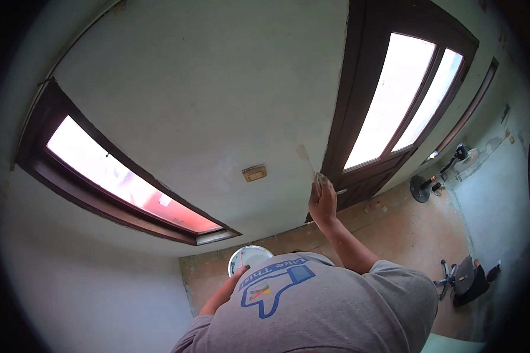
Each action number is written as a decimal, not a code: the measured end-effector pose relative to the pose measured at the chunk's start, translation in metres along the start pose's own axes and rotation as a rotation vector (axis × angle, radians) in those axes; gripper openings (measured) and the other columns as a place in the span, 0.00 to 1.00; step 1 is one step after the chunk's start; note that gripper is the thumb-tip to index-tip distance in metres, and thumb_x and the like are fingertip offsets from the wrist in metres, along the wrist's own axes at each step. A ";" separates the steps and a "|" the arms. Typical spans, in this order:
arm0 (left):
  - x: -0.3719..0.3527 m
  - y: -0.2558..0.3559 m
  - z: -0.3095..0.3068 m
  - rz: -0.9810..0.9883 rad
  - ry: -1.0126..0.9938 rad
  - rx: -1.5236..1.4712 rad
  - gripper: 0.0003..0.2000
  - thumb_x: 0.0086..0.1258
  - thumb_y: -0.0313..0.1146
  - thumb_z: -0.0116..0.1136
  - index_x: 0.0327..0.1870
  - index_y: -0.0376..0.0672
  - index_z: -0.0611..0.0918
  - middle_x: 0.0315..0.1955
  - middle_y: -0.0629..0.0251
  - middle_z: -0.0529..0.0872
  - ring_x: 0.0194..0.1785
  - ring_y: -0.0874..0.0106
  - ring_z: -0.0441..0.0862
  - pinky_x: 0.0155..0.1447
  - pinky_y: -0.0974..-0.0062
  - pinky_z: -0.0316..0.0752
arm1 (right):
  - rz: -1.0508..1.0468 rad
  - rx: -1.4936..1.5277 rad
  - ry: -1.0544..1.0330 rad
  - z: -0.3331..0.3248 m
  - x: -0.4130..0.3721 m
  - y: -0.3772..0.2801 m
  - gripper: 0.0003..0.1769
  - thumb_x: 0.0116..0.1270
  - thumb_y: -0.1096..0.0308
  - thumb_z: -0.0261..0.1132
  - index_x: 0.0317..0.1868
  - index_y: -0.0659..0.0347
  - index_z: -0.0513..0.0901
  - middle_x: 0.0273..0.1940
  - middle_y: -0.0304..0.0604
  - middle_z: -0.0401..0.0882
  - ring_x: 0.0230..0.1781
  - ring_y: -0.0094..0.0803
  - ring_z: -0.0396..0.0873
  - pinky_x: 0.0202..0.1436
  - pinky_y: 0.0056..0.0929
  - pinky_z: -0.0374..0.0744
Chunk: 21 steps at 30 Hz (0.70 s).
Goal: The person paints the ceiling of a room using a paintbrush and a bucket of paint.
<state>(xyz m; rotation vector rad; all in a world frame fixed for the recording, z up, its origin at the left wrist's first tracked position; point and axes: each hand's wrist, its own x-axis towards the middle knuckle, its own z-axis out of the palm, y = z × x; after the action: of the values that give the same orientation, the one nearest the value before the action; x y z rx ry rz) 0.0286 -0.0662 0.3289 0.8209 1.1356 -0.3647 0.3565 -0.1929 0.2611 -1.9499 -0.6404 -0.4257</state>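
Note:
My right hand (322, 200) is raised in front of the wall, its fingers closed round a paintbrush (304, 156). Pale bristles point up and to the left, and a bit of the handle shows below the fingers. The brush overlaps the pale green wall (235, 76) just left of the dark door frame. Low in front of my body, my left hand (240, 272) grips the rim of a round white bucket (233, 259). A thin red line shows inside the bucket, and my shirt hides its lower part.
A light switch plate (254, 173) sits on the wall between the wood-framed window (129, 182) and the dark door (359, 76). To the right stand a fan (421, 188) and a swivel chair (465, 276) on the tiled floor (406, 235).

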 end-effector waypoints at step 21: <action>-0.001 -0.006 -0.012 0.020 0.059 0.023 0.32 0.65 0.56 0.60 0.62 0.39 0.78 0.55 0.56 0.83 0.55 0.64 0.80 0.58 0.69 0.74 | -0.005 -0.137 -0.145 -0.041 0.054 -0.085 0.16 0.68 0.75 0.59 0.55 0.69 0.75 0.40 0.61 0.80 0.39 0.58 0.82 0.42 0.48 0.80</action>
<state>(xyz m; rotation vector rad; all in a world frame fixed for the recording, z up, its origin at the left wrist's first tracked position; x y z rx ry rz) 0.0163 -0.0622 0.3255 0.8677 1.1786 -0.3395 0.3480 -0.1852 0.3693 -2.1244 -0.7253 -0.3414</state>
